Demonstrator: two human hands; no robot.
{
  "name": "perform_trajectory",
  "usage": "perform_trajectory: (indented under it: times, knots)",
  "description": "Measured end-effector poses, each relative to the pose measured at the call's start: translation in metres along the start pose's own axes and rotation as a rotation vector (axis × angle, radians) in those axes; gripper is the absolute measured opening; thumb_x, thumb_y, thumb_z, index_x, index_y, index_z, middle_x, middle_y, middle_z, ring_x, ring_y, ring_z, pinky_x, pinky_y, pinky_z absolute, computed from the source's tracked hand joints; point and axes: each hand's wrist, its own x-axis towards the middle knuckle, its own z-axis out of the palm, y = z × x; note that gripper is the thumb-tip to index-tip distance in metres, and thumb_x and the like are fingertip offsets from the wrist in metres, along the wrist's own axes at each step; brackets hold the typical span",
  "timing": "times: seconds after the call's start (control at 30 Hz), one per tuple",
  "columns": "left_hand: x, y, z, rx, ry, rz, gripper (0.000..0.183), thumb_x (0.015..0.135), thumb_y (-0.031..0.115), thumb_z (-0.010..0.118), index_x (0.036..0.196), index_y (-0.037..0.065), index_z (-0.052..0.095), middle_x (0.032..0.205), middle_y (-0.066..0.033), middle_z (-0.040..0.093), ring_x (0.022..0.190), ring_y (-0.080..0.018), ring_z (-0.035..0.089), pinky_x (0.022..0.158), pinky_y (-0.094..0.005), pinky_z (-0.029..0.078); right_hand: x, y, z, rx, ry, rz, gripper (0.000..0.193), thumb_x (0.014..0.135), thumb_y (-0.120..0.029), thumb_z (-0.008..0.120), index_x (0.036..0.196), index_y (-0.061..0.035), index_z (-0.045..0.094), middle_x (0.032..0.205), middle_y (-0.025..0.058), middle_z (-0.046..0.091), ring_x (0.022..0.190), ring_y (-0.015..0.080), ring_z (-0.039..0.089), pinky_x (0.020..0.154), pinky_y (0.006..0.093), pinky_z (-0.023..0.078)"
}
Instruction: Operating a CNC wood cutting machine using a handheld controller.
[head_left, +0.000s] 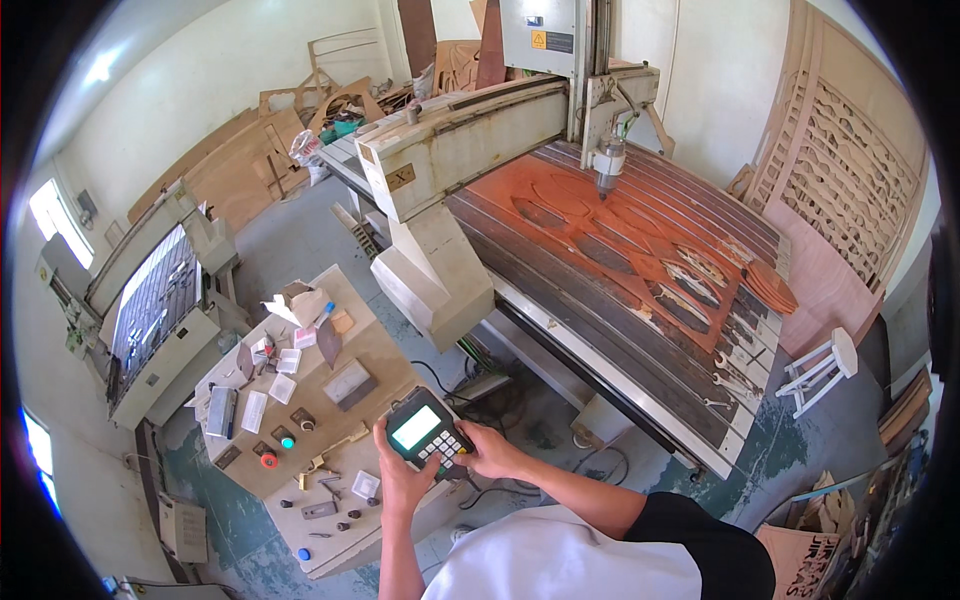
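Both my hands hold a dark handheld controller (437, 432) with a lit screen and a keypad, in front of my body. My left hand (404, 476) wraps its left and lower side, with the thumb over the lower keys. My right hand (487, 450) grips the right edge, its thumb at the keypad. A black cable trails from the controller. Beyond it stands a large CNC router, whose spindle (609, 165) is over a reddish-orange wooden panel (590, 235) with curved cutouts on the slatted bed (520, 255).
Left of the controller, a control cabinet top (330, 425) bears a red button (269, 460), a green button (288, 442), small boxes and loose metal parts. Several wrenches (735, 380) lie on the bed's near right corner. A white stool (822, 370) stands right; a second machine (165, 310) is left.
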Motion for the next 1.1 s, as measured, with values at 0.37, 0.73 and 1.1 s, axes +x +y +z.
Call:
perform_trajectory:
  times: [0.37,0.73,1.1]
  knots:
    - [0.000,-0.002,0.000,-0.003,-0.005,-0.011,0.099,0.065,-0.001,0.077,0.143,0.005,0.017,0.118,-0.0217,0.056,0.106,-0.0318,0.060,0.091,-0.0393,0.050,0.001,0.009,0.005,-0.014,0.031,-0.066,0.057,0.080,-0.008,0.075,0.128,0.0045,0.047,0.112,0.0220,0.063,0.096,0.0321,0.065,0.077,0.0379,0.053]
    - [0.000,-0.001,-0.001,0.015,-0.002,-0.014,0.099,0.064,-0.001,0.076,0.143,0.005,0.017,0.118,-0.0213,0.054,0.108,-0.0312,0.059,0.093,-0.0396,0.049,-0.001,-0.002,0.002,0.012,0.017,0.028,0.057,0.079,-0.009,0.074,0.129,0.0037,0.048,0.115,0.0246,0.062,0.103,0.0381,0.063,0.082,0.0416,0.053]
    - [-0.001,-0.010,0.001,0.017,0.003,-0.004,0.098,0.064,-0.002,0.075,0.143,0.004,0.016,0.116,-0.0203,0.056,0.104,-0.0298,0.060,0.090,-0.0386,0.050,-0.001,0.002,0.004,0.050,0.033,-0.007,0.059,0.079,-0.009,0.074,0.129,0.0047,0.047,0.112,0.0256,0.062,0.102,0.0380,0.064,0.080,0.0419,0.054]
